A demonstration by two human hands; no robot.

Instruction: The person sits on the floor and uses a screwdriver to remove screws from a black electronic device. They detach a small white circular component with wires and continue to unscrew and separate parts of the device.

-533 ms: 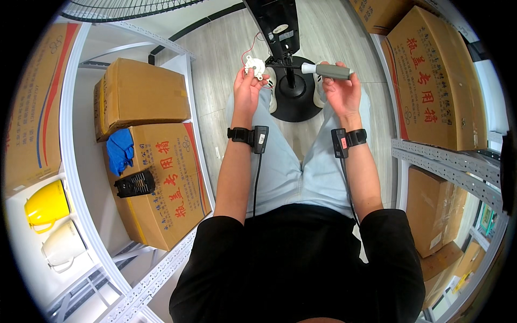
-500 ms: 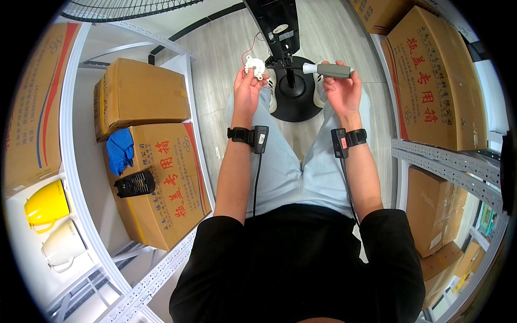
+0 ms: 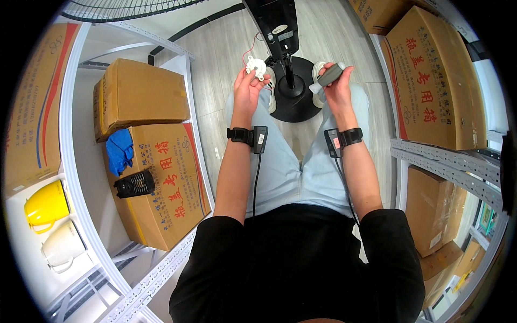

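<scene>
My left hand [image 3: 247, 91] is closed, its fingers and thumb pinching a small round white motor [image 3: 256, 68] with mounting ears. A thin red wire [image 3: 251, 47] runs from the motor up to the black fan stand. My right hand [image 3: 340, 91] grips a screwdriver [image 3: 330, 75] by its thick grey handle. Its white collar points down toward my knees, and its shaft cannot be made out. Between my hands rises the black stand of a fan [image 3: 280, 37], on a round black base [image 3: 301, 105] that sits on the floor between my shoes.
Shelves with cardboard boxes [image 3: 145, 91] flank me on both sides. On one left box lie a blue cloth [image 3: 119, 152] and a black plastic part [image 3: 134, 184]. Yellow and white mugs [image 3: 47, 205] stand far left. A wire fan guard [image 3: 124, 8] hangs over the upper left.
My right hand has turned the screwdriver away from the fan stand, so its collar now points down toward me. My left hand stays nearly still with the motor.
</scene>
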